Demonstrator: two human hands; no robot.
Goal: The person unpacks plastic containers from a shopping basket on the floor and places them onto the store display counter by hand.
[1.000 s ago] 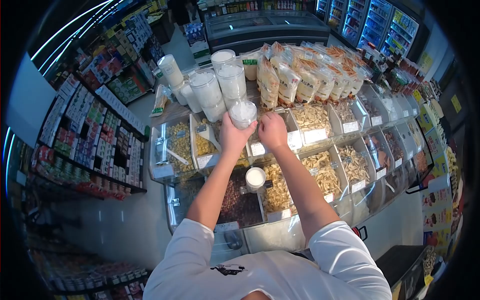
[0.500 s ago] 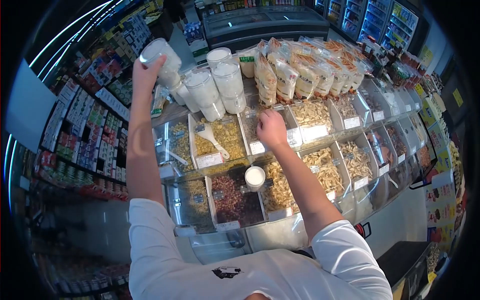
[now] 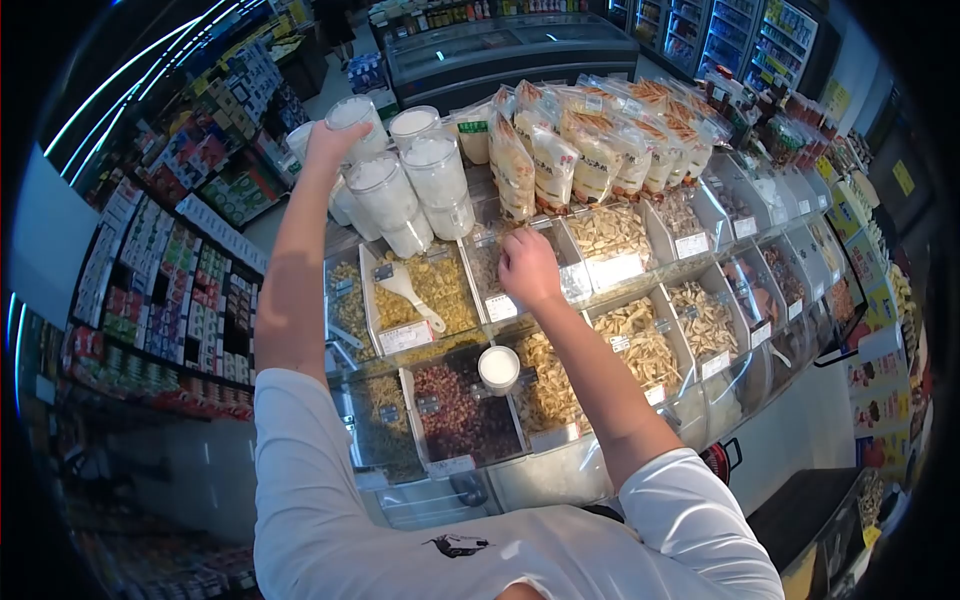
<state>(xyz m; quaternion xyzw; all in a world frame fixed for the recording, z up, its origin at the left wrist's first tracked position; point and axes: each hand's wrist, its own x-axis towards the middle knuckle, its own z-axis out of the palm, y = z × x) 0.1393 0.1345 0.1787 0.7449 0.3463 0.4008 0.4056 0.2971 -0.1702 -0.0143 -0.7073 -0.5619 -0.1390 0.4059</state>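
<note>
My left hand (image 3: 335, 147) reaches to the back left and is closed around a clear plastic jar (image 3: 351, 112) with white contents. Similar jars stand stacked in front of it, among them a near jar (image 3: 383, 185) and a jar to its right (image 3: 433, 160). Left of my wrist shows another jar (image 3: 297, 140). With fingers curled, my right hand (image 3: 530, 268) is over a back-row bin of small brownish pieces (image 3: 487, 262); what is in its fingers, if anything, is hidden. A small white-topped tub (image 3: 499, 369) sits by the bin of dark red pieces (image 3: 450, 400).
Filled plastic bags (image 3: 590, 150) stand in a row behind the bins. A white scoop (image 3: 408, 295) lies on a bin of yellow dried flowers (image 3: 440, 312). Further bins of dried slices (image 3: 610, 235) extend right. A chest freezer (image 3: 510, 60) and store shelves (image 3: 165, 280) surround the counter.
My left hand has moved right and slightly down with the jar, to beside the other stacked jars. My right hand stays over the same bin. The view has shifted slightly.
</note>
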